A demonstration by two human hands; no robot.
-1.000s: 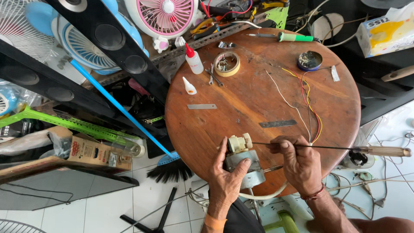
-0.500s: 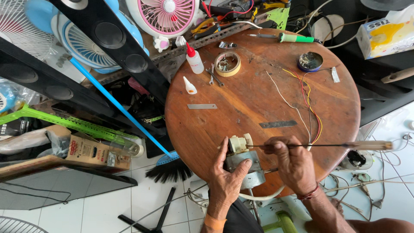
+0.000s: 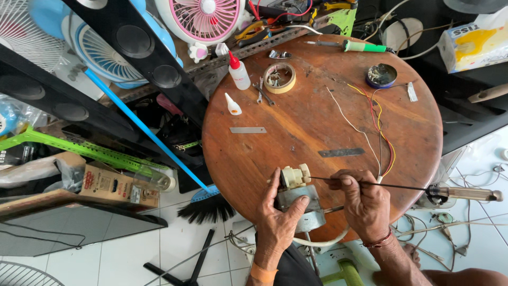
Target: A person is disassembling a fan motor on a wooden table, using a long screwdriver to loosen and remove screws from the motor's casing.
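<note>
A small grey electric motor (image 3: 301,204) with a cream plastic gear housing (image 3: 293,176) on top rests at the near edge of a round wooden table (image 3: 296,132). My left hand (image 3: 278,222) grips the motor body from below. My right hand (image 3: 365,204) pinches the thin metal shaft of a long screwdriver (image 3: 402,186), whose tip touches the cream housing. Its clear handle (image 3: 465,194) sticks out to the right past the table edge. Coloured wires (image 3: 378,132) run from the motor across the table.
On the table lie a red-capped glue bottle (image 3: 239,73), a small white tube (image 3: 232,105), a tape roll (image 3: 279,78), a round solder tin (image 3: 381,75), a green soldering iron (image 3: 365,47) and two metal strips (image 3: 341,152). A pink fan (image 3: 203,18), black speakers (image 3: 143,47) and a broom (image 3: 206,206) crowd the left.
The screwdriver has shifted slightly, its shaft lying a little lower across my right hand. Both hands keep their hold at the motor.
</note>
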